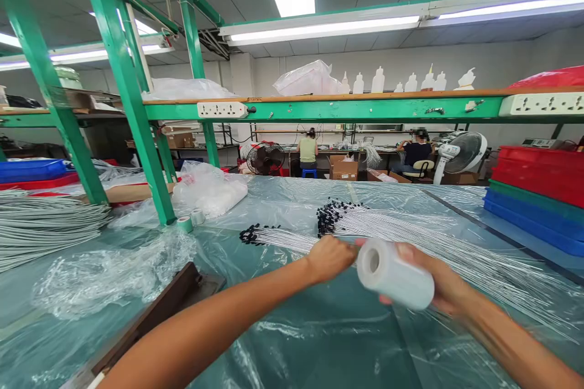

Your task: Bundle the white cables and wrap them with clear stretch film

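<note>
My right hand [422, 267] is wrapped round a roll of clear stretch film [396, 273], its hollow core facing left. My left hand [331, 259] is closed in a fist just left of the roll. What its fingers grip is hidden. A narrow bundle of thin white cables with black ends [285, 238] runs in behind that fist, and I cannot tell whether the fist holds it. Beyond both hands lies a larger bundle of white cables with black tips [392, 225], spreading to the right.
Crumpled clear plastic [118, 273] and a brown angled metal piece [155, 316] lie at left. Further left are more cables [45, 225]. Stacked red and blue trays [536, 200] stand at right. A green shelf frame [319, 110] crosses above. Two people sit far back.
</note>
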Tool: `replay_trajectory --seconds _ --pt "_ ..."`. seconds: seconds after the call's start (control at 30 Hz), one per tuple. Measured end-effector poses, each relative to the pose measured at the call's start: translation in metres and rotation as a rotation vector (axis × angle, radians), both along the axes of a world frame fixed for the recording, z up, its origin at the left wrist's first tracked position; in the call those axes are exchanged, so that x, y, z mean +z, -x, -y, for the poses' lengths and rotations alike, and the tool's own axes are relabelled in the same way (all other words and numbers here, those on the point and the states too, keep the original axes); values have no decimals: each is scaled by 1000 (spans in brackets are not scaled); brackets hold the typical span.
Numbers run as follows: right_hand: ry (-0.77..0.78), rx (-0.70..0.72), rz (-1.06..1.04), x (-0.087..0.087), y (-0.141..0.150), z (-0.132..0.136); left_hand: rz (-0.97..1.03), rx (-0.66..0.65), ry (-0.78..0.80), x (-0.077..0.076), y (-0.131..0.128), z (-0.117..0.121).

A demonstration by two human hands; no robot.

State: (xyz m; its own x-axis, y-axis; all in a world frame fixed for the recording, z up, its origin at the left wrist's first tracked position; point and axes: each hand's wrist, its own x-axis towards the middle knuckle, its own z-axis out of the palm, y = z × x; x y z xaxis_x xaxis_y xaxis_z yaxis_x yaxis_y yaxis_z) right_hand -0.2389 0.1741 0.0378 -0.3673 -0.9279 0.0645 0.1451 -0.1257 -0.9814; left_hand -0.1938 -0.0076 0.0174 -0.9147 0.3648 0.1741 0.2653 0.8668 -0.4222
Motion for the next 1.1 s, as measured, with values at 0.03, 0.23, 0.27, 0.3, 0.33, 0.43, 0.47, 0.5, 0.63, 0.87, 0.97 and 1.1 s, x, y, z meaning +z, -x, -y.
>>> replay_trajectory --seconds 0.03,0.23,0.27,0.3,0.33,0.43,0.47,0.5,0.63,0.87,0.97,1.1 --pt "25 8 73 5 3 2 -7 -34 18 2 -2 -1" --pt "-38 45 393 12 17 11 -41 -211 121 7 -17 -4" --pt "-68 46 448 8 18 12 -57 -237 144 6 -19 -5" --pt "-89 48 491 3 19 12 -79 -264 170 5 -21 -5" --pt "-100 51 528 -2 19 12 -110 -288 198 4 -23 -4" --pt "-96 89 611 -14 18 10 -227 -322 258 -1 -28 -2" --pt "-89 104 629 -17 18 10 -268 -318 260 -3 -29 -1" --pt "-84 118 644 -20 17 10 -307 -312 253 -6 -31 0" --pt "-124 145 685 -28 17 12 -436 -352 215 -19 -35 3" --pt "-247 259 626 -43 17 10 -429 -340 187 -39 -39 4" --pt "-321 323 543 -40 22 5 -350 -295 157 -43 -41 2" --pt "-519 478 478 -33 37 6 -348 -325 145 -47 -43 -4"
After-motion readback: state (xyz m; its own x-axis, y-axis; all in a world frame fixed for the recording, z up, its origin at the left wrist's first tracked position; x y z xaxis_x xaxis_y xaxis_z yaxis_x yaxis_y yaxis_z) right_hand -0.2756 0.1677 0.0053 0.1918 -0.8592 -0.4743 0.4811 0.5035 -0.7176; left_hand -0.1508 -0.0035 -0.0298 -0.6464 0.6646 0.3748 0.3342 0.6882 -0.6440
